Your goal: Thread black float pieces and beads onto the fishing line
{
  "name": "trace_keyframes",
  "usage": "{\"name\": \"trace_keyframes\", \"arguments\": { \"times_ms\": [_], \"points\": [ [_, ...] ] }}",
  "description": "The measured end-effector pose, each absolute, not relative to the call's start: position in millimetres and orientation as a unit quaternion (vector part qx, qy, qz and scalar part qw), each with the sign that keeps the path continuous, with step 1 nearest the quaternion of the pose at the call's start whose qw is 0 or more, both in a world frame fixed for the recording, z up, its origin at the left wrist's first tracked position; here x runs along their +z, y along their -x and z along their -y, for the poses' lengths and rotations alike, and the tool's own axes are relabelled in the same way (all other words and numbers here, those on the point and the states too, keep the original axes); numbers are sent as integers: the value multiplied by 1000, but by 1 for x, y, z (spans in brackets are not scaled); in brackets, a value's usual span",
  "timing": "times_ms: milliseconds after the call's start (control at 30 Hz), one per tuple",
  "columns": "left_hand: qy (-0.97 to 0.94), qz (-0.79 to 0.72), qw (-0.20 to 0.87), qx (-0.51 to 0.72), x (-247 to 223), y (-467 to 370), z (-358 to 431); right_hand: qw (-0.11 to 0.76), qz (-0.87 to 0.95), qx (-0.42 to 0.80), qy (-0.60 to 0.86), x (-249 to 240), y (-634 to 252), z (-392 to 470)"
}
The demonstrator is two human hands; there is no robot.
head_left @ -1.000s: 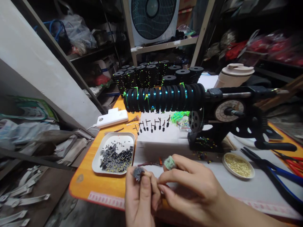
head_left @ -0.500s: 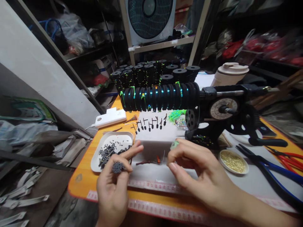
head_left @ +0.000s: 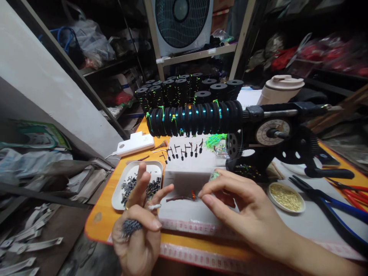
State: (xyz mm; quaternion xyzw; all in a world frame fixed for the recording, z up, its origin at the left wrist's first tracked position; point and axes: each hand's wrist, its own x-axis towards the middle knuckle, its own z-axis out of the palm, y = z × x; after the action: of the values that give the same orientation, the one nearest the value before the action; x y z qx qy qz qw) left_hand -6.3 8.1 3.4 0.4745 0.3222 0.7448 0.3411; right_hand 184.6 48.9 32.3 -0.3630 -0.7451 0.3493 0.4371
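Note:
My left hand [head_left: 138, 234] holds a bundle of thin dark grey pieces [head_left: 131, 227] against the palm, under its curled index finger and thumb; its other fingers are raised and spread. A small white item [head_left: 154, 206] shows between those fingers. My right hand [head_left: 241, 207] is closed in a pinch, with a pale green bit [head_left: 214, 175] at its index finger; what the fingertips hold is too small to tell. Between the hands, a dark reddish stick [head_left: 178, 199] and an orange piece [head_left: 193, 195] lie on the white surface. The white tray [head_left: 116, 199] of small black parts is behind my left hand.
A black spool roller [head_left: 195, 118] on a machine with a dial [head_left: 273, 132] spans the middle. To the right are a dish of gold bits [head_left: 286, 197], blue-handled pliers [head_left: 322, 203] and a lidded cup [head_left: 281, 88]. Black spools [head_left: 181, 90] stand behind.
My left hand has turned and raised its fingers, and its bundle has moved left and down. The white item now shows there. My right fingertips have shifted slightly left.

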Motion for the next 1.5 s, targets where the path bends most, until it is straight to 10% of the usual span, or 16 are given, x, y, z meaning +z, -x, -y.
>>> {"name": "trace_keyframes", "arguments": {
  "times_ms": [767, 933, 1167, 1500],
  "points": [
    [-787, -549, 181, 215, 8, 25, -47, 485, 692, 376, 379, 30, -186, -55],
    [-744, -552, 198, 320, 9, 19, -41, 494, 697, 381, 353, 31, -185, -54],
    [-342, -537, 524, 566, 5, -16, -9, 485, 732, 349, 328, 26, -179, -51],
    [-424, -509, 396, 636, 5, -34, -2, 464, 734, 371, 330, 24, -178, -48]
  ]
}}
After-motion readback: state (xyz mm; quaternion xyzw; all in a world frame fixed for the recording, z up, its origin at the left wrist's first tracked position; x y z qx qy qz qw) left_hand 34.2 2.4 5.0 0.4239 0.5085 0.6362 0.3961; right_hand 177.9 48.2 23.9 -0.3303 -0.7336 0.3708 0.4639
